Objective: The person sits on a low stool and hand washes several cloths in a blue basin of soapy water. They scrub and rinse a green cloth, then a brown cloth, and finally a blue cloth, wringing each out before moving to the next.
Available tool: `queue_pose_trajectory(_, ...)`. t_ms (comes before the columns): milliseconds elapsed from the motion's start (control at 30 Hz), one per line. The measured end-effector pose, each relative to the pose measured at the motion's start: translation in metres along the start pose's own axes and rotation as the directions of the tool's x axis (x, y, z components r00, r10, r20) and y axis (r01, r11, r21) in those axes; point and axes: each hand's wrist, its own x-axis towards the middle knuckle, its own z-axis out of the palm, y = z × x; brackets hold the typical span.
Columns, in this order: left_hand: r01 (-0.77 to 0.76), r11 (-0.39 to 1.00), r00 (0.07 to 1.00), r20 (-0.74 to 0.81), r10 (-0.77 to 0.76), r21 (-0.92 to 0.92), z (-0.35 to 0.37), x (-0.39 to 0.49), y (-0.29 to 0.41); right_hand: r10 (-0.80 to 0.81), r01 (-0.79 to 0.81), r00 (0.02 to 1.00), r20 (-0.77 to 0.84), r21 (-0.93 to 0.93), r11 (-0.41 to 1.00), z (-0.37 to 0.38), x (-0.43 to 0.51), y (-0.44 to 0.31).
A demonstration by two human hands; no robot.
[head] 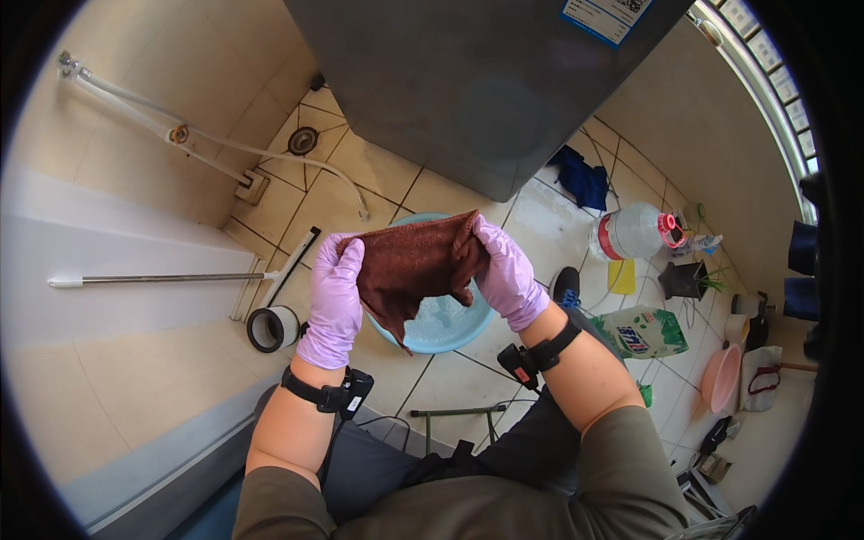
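A wet-looking dark brown cloth (405, 270) hangs stretched between my two hands, its top edge nearly straight and its lower corner pointing down. My left hand (335, 297), in a light purple glove, grips the left end. At the right end, where the cloth is bunched and folded, my right hand (506, 273) holds it in a matching glove. Beneath the cloth, a light blue basin (442, 347) with sudsy water stands on the tiled floor, partly hidden by the cloth.
A large grey appliance (459, 88) rises beyond the basin. To the left are a floor squeegee (169, 278), a cylindrical filter (272, 329) and a white hose (270, 154). At right lie a large water bottle (628, 231), a green-white detergent bag (638, 332), a dark blue cloth (584, 179) and a pink basin (720, 378).
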Motion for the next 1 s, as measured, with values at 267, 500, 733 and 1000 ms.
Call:
queue_pose_trajectory(267, 0.130, 0.985, 0.979, 0.173, -0.109, -0.115, 0.003, -0.008, 0.007, -0.032, 0.050, 0.999, 0.043, -0.552, 0.832, 0.016, -0.004, 0.004)
queue_pose_trajectory(500, -0.332, 0.902, 0.943, 0.075, 0.325, 0.277, -0.025, 0.012, 0.026, -0.008, -0.071, 0.996, -0.093, -0.813, 0.577, 0.005, 0.002, -0.016)
queue_pose_trajectory(733, -0.332, 0.833, 0.902, -0.108, 0.417, 0.443, -0.038, 0.025, 0.043, -0.144, 0.060, 0.987, -0.078, -0.641, 0.765, -0.005, 0.005, -0.055)
queue_pose_trajectory(1000, -0.572, 0.453, 0.680, 0.086, 0.728, 0.684, -0.035, 0.027, 0.028, -0.633, 0.370, 0.758, 0.158, -0.903, 0.218, 0.005, -0.006, -0.051)
